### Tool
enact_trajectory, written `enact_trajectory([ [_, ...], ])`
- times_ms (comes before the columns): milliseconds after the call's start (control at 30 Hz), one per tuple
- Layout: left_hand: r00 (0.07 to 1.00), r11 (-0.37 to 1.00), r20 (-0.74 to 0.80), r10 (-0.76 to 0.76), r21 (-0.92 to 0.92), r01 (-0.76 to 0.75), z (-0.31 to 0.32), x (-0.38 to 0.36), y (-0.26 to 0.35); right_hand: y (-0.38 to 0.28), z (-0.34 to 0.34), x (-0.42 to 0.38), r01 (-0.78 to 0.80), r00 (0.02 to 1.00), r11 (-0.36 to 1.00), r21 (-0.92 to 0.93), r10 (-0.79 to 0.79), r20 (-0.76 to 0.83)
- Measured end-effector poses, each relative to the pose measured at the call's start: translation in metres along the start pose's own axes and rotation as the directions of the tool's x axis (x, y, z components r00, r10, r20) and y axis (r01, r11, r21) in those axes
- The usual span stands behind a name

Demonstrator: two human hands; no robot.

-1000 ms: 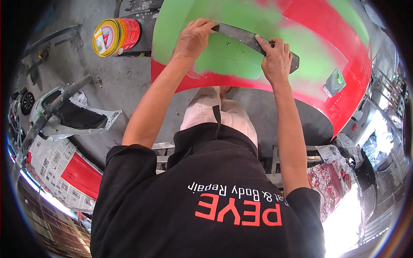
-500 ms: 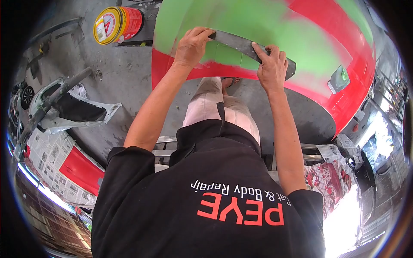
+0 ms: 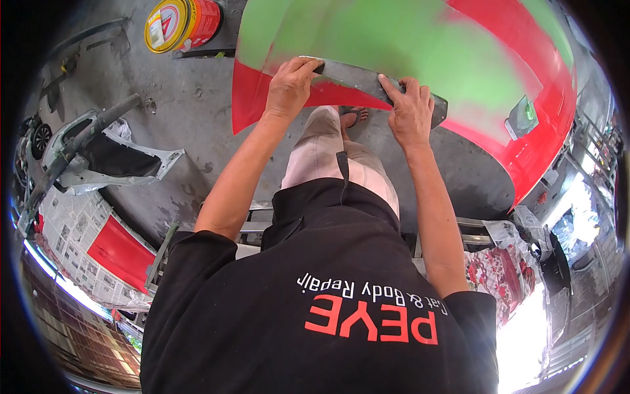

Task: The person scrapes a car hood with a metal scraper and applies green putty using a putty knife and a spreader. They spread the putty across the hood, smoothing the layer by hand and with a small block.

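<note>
Over on the far left, a red panel partly masked with newspaper (image 3: 73, 230) lies low down, and beyond it sits a pale car body part (image 3: 154, 172) with a dark inner section. Next comes the red and yellow paint can (image 3: 205, 20), its round lid turned this way, well apart from the hands. The left hand (image 3: 287, 88) has its fingers curled shut around the near-left end of a long sanding board (image 3: 354, 73). That board slants across the front edge of the car hood (image 3: 407, 43), which is patched pale green over red. Just past the hood's edge, a foot (image 3: 355, 117) in a sandal shows on the grey floor (image 3: 190, 111). The right hand (image 3: 412, 117) grips toward the board's other end, its fingers bent over it, thumb along the top. Farther right, a flat spreader (image 3: 525, 118) with green filler on it rests on the hood, well apart from the board.
</note>
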State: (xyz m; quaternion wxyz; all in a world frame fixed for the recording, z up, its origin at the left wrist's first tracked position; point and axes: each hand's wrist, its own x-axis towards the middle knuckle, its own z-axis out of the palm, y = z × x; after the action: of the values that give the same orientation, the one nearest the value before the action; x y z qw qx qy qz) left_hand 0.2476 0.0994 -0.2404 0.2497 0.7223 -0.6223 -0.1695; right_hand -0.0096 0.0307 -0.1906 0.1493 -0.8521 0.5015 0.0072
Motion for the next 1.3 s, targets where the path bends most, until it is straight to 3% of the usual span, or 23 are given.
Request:
enact_trajectory([
  [1100,0.993,0.992,0.019,-0.117,-0.033,0.118,-0.008,-0.085,0.024,-0.005,0.001,-0.045,0.12,0.985,0.993,0.018,-0.121,0.125],
  [1167,0.988,0.997,0.134,-0.082,0.002,0.082,-0.014,-0.084,0.022,-0.006,-0.007,-0.044,0.161,0.965,0.987,0.022,-0.163,0.208],
  [1300,0.994,0.999,0.1,-0.045,0.024,0.042,-0.031,-0.053,0.031,0.001,-0.029,-0.033,0.093,0.954,0.993,0.068,-0.108,0.28],
])
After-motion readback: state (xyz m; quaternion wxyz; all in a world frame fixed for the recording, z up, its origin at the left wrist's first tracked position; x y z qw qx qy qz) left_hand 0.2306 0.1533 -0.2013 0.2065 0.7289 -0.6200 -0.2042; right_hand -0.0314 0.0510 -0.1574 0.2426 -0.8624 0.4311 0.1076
